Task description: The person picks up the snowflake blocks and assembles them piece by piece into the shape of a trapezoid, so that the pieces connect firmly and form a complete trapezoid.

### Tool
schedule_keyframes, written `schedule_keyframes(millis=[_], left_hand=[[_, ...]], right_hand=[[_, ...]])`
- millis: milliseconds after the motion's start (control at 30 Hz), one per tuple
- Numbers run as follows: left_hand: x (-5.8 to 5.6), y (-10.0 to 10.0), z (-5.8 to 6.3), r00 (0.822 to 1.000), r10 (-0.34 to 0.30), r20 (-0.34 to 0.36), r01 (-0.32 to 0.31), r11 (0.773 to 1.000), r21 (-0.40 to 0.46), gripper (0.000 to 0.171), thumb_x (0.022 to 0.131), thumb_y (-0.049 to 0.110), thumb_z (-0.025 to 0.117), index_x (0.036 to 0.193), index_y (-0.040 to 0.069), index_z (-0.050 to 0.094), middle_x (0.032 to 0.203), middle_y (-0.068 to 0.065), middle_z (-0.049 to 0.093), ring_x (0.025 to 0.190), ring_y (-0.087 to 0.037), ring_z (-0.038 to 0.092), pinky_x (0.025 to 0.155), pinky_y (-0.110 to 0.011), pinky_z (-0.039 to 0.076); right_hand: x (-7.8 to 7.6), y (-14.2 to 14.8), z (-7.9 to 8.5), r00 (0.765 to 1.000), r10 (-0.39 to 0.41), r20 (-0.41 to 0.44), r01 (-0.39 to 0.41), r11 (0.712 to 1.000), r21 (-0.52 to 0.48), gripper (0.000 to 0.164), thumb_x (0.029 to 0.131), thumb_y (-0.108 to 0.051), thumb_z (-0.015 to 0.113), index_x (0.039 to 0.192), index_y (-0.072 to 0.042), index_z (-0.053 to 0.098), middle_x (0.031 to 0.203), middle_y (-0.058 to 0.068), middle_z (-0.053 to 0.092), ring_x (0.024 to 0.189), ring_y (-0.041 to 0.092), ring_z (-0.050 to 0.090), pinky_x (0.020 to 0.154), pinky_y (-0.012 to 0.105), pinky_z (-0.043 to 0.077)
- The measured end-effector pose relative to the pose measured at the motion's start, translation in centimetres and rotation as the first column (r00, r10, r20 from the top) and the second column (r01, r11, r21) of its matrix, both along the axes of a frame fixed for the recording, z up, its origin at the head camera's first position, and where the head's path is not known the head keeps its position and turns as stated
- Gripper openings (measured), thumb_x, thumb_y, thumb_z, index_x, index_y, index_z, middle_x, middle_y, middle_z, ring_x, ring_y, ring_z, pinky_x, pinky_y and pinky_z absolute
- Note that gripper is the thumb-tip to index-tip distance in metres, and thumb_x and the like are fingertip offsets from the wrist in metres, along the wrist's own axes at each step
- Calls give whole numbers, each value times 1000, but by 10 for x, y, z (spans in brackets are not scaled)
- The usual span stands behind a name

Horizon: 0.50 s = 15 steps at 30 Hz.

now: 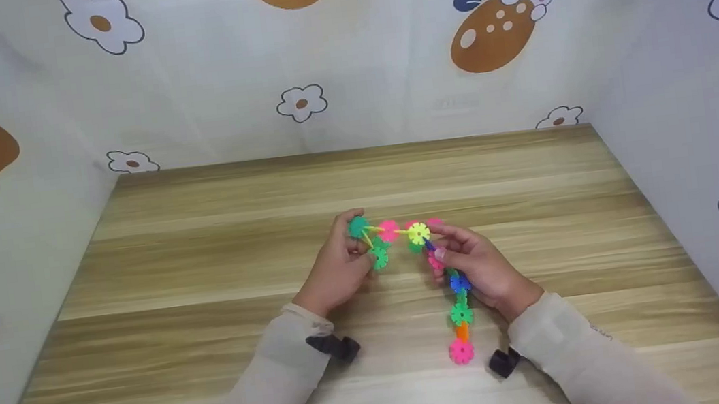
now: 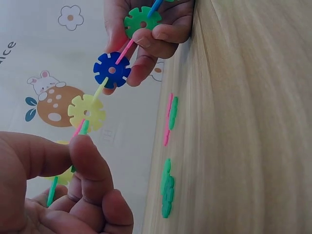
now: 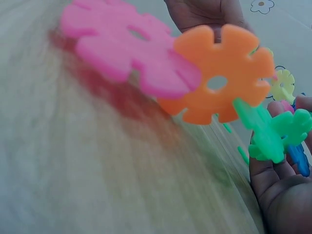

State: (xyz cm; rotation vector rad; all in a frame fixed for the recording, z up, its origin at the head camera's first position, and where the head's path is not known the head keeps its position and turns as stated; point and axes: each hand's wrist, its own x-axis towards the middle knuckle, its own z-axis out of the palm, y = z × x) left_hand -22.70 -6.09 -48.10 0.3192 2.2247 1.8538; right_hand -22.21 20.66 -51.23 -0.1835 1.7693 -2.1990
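Note:
A chain of slotted flower-shaped plastic discs, joined edge to edge, spans both hands above the wooden table. My left hand (image 1: 339, 270) pinches its left end, near a teal disc (image 1: 358, 227) and a green disc (image 1: 379, 257). My right hand (image 1: 488, 272) grips the chain by a pink disc (image 1: 435, 260), beside a yellow disc (image 1: 418, 233). From there the chain hangs toward me through a blue disc (image 1: 458, 282) and a green disc to a pink end disc (image 1: 461, 351). In the right wrist view an orange disc (image 3: 229, 73) joins that pink end. Some joints are hidden by fingers.
Loose pink discs (image 2: 168, 119) and green discs (image 2: 167, 187) lie on the table (image 1: 214, 357) behind the chain. Patterned cloth (image 1: 207, 76) stands at the back and sides. A black wrist strap (image 1: 335, 348) is on the left sleeve.

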Motion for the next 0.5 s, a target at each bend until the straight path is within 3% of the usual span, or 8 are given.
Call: schedule_keyframes(millis=[167,500], left_hand=[[0,-1,0,1000,-1,1,1,1000,-7,73,97,-2,57,161,20,29,95,-11,63,81,-38,69,69,-43,62],[-1,1,-3,998,58,-25,-57,998,23,69,99,-1,56,158,24,30,86,-6,58,63,-21,57,55,-26,48]], right_hand=[[-1,1,-2,1000,-2,-8,2,1000,4,47,103,0,60,150,-6,54,104,4,67,73,14,65,72,31,62],[-2,1,-4,1000,26,-6,-26,999,-18,46,103,0,62,148,-8,57,106,4,67,74,14,67,72,31,62]])
